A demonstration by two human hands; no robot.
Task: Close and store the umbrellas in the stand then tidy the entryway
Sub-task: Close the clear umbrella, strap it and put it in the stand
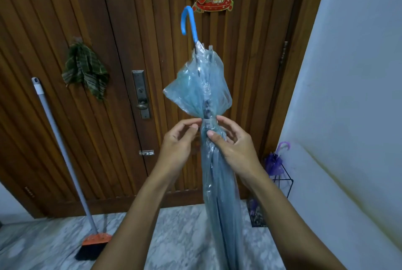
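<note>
view: single head-worn wide-angle | aim: forward and down, facing wooden door | range: close; both forearms rise from bottom edge | frame centre: grip point | below grip: marble floor | shared views: none

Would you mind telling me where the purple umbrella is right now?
The purple umbrella stands in the black wire stand at the right, between the wooden door and white wall.

Purple umbrella occupies stand; floor before it open.
</note>
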